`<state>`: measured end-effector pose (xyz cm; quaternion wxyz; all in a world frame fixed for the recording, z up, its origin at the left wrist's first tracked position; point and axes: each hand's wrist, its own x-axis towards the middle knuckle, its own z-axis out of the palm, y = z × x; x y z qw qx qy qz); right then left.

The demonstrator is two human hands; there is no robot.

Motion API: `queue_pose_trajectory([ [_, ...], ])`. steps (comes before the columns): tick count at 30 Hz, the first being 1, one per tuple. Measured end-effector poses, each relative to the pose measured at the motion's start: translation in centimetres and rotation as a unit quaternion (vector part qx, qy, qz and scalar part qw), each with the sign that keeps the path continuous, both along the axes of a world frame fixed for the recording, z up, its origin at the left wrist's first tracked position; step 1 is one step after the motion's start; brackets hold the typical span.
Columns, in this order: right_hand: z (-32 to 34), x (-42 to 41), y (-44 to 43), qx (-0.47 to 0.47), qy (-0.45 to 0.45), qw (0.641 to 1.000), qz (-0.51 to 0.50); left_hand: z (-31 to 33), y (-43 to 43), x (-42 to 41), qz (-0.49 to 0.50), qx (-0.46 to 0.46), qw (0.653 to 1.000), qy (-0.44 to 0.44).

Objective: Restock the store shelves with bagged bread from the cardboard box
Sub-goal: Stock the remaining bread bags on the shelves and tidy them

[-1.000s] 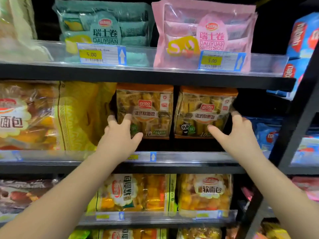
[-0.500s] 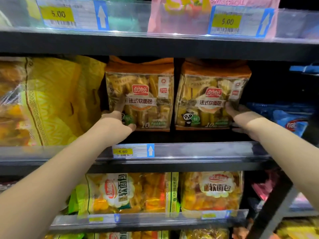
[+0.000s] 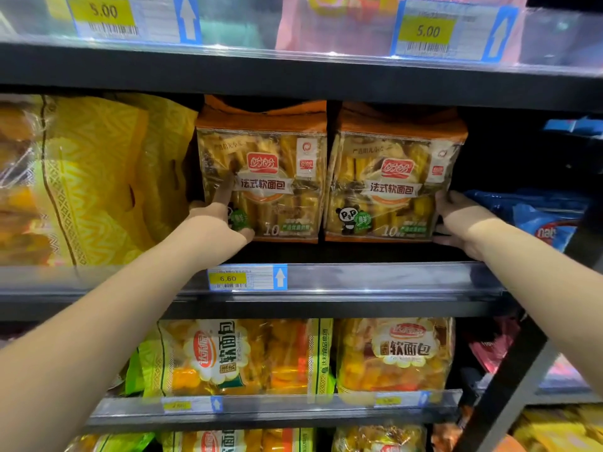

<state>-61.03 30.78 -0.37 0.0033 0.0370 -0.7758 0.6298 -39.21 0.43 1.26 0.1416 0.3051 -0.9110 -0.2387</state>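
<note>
As left grip (image 3: 218, 220) touches, bread bag (image 3: 270, 177) beside

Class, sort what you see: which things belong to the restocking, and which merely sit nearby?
In use: left orange-topped bread bag; right orange-topped bread bag; left hand; right hand.
Just nearby: yellow bag; blue packets; 6.60 price tag; lower-shelf bread bags.

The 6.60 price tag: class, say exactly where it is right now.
In the head view, the 6.60 price tag sits left of centre on the middle shelf's clear front rail, just below the left orange-topped bread bag and the left hand.
</note>
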Motion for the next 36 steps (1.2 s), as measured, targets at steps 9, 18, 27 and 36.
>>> queue_pose_trajectory([
  [9, 0.3, -0.3, -0.2, 0.048, 0.019, 0.998, -0.048, -0.1, -0.1, 0.2, -0.026, -0.013, 1.0, 0.005],
  [18, -0.3, 1.0, 0.7, 0.013, 0.027, 0.999, 0.014, -0.3, -0.1, 0.1, -0.026, -0.016, 1.0, 0.006],
  [27, -0.4, 0.6, 0.1, 0.186, 0.088, 0.979, -0.003, -0.4, -0.3, 0.2, -0.025, -0.022, 0.999, 0.002],
  [36, -0.3, 0.2, -0.1, 0.198, 0.131, 0.971, -0.005, -0.5, -0.5, 0.0, -0.037, -0.029, 0.999, -0.003],
])
